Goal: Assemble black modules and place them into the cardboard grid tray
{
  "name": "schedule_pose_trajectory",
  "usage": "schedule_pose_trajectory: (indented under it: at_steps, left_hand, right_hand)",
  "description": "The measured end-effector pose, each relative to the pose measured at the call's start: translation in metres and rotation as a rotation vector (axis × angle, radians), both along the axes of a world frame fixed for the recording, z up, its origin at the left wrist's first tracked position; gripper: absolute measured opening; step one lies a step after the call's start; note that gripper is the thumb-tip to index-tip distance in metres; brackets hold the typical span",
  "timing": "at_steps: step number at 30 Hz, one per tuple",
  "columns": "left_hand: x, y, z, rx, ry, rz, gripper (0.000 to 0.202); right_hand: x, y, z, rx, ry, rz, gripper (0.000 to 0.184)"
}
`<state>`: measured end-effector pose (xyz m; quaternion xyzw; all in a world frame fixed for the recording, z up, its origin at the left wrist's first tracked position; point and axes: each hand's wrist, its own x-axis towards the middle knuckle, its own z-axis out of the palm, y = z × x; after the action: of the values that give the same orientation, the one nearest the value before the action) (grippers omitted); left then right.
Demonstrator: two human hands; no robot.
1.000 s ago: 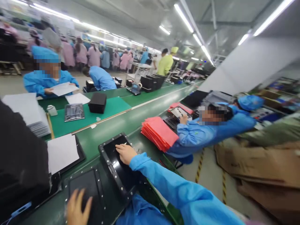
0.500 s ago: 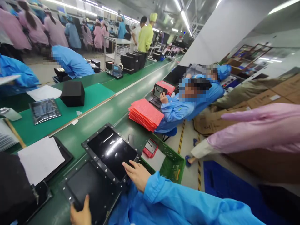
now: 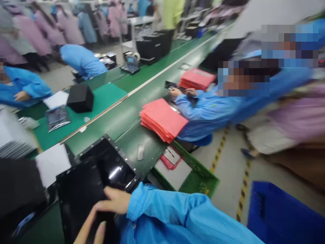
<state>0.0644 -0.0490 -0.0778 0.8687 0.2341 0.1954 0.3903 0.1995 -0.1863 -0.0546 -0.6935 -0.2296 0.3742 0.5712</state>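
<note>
A black hinged fixture lies in front of me on the green bench. Its farther half holds a dark, glossy screen panel with dots along the frame. The nearer black panel looks tilted up and partly overlaps the screen half. My right hand reaches left across the fixture with its fingers stretched over the nearer panel's edge. At the bottom, my left hand shows a finger and thumb apart in front of that panel. The fingers of both hands are close together, and motion blur hides exact contact.
Red bubble-wrap pouches are stacked farther along the bench. A green crate stands to the right. Left lie white paper and a black box. A co-worker in blue sits beyond the pouches.
The nearer black panel has tilted up towards the screen half. My right hand has moved left from the screen's edge to that panel, near my left hand. The view has shifted.
</note>
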Motion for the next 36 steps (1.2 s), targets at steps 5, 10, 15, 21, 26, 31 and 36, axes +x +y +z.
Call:
schedule_pose_trajectory:
  at_steps: [5,10,15,21,26,31,36]
  left_hand:
    - [0.022,-0.058,0.051,0.393,-0.094,-0.232,0.028]
    - [0.016,-0.079,0.051,0.400,0.017,-0.017,0.022]
    - [0.009,-0.098,0.040,0.327,0.061,0.084,0.022]
    - [0.001,-0.098,0.029,0.093,0.071,0.149,0.029]
    - [0.028,-0.082,-0.001,-0.726,-0.036,0.520,0.047]
    - [0.068,-0.083,-0.013,-1.508,-0.061,0.718,0.040]
    - [0.065,-0.059,-0.012,-1.449,0.190,0.778,0.037]
  right_hand:
    - [0.020,-0.031,-0.002,0.110,0.236,-0.261,0.053]
    - [0.081,-0.060,-0.013,0.112,0.364,-0.237,0.062]
    - [0.109,-0.048,-0.009,0.086,0.398,-0.217,0.069]
    - [0.136,-0.096,-0.011,-0.023,0.177,-0.308,0.064]
    - [0.098,-0.141,-0.059,-0.114,0.046,-0.363,0.075]
    - [0.047,-0.106,-0.101,0.049,0.324,-0.359,0.085]
    - [0.042,-0.105,-0.095,0.160,0.374,-0.393,0.076]
